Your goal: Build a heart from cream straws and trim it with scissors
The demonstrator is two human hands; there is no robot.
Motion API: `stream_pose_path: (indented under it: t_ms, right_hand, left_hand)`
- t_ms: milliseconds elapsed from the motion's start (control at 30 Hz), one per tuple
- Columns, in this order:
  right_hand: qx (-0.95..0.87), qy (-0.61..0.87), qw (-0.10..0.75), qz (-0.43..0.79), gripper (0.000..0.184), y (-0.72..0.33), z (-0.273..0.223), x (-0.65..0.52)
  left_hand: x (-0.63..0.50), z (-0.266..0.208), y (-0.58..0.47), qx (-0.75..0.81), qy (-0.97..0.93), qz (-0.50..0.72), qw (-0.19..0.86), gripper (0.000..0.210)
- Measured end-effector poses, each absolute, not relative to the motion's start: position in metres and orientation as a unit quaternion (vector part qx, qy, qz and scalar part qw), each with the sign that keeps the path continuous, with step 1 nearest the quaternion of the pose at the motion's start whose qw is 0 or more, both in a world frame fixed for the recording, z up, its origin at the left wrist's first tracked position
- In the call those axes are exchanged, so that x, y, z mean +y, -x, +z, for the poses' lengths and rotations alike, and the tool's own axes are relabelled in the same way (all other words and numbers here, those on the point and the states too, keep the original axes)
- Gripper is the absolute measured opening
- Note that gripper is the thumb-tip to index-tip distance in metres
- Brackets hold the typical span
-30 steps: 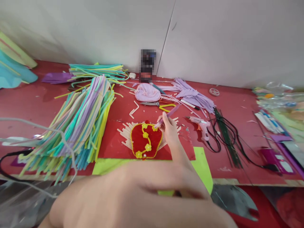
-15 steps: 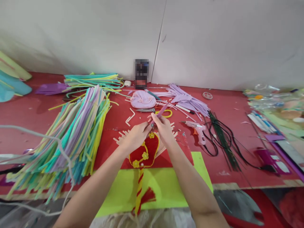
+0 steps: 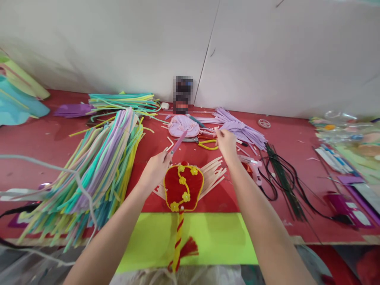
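My left hand (image 3: 158, 166) is closed around a slim mauve pointed tool (image 3: 179, 142), whose exact kind I cannot make out; its tip points up and away. My right hand (image 3: 227, 145) is pinched beside the yellow-handled scissors (image 3: 208, 145), near a pink braided strip; what the fingertips hold, if anything, is too small to tell. Between my forearms lies a red fan-shaped piece (image 3: 172, 184) with yellow edging and yellow flowers, its red-and-yellow twisted handle (image 3: 178, 241) towards me. Pale strips (image 3: 212, 178) fan out from under it. A lilac oval piece (image 3: 183, 126) lies beyond the scissors.
Bundles of coloured fuzzy stems (image 3: 97, 166) cover the left side. Lilac stems (image 3: 237, 126) lie at the back right. A pink glue gun (image 3: 255, 168), its black cord and dark green wires (image 3: 285, 186) are at right. A phone (image 3: 182, 95) leans against the wall.
My hands have moved apart. The left keeps the mauve tool and has gone left; the right has moved right and away, over by the scissors. The view has shifted slightly, uncovering the red piece.
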State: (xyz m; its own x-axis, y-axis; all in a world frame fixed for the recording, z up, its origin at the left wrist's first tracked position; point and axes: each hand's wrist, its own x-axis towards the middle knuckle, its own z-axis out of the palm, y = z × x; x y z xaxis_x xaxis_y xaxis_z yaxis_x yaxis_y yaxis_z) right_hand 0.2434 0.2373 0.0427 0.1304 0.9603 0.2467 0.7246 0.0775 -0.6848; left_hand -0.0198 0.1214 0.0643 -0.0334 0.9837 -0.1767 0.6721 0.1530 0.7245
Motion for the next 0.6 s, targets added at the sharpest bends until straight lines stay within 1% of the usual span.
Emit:
stream_pose_path:
  t_ms: [67,100,167,200,267,367,400,500,567,600]
  right_hand:
    - [-0.670,0.659,0.330,0.091,0.029,-0.255,0.042,0.243]
    - [-0.680,0.653,0.323,0.080,0.022,-0.259,0.042,0.245]
    - [-0.700,0.636,0.316,0.070,0.027,-0.262,0.042,0.246]
    - [-0.709,0.631,0.310,0.058,0.027,-0.262,0.042,0.245]
    - [-0.709,0.641,0.293,0.035,0.018,-0.260,0.043,0.244]
    - [-0.682,0.674,0.282,0.031,0.039,-0.253,0.041,0.244]
    - [-0.681,0.671,0.289,0.043,0.038,-0.252,0.040,0.244]
    - [-0.707,0.632,0.310,0.074,0.017,-0.250,0.039,0.245]
    - [-0.718,0.616,0.313,0.087,0.022,-0.249,0.038,0.245]
    - [-0.719,0.613,0.314,0.096,0.021,-0.249,0.037,0.245]
  left_hand:
    - [0.123,0.064,0.025,0.698,-0.600,0.223,0.322,0.032]
    - [0.123,0.064,0.026,0.703,-0.598,0.219,0.316,0.032]
    - [0.124,0.063,0.028,0.710,-0.597,0.210,0.309,0.032]
    - [0.125,0.063,0.028,0.711,-0.597,0.206,0.307,0.032]
    - [0.126,0.064,0.026,0.711,-0.600,0.203,0.306,0.032]
    - [0.127,0.068,0.022,0.711,-0.602,0.195,0.307,0.031]
    - [0.127,0.069,0.020,0.712,-0.601,0.193,0.308,0.032]
    - [0.127,0.073,0.015,0.710,-0.602,0.196,0.308,0.032]
    - [0.128,0.073,0.013,0.706,-0.607,0.197,0.308,0.031]
    - [0.128,0.072,0.013,0.704,-0.610,0.196,0.306,0.031]
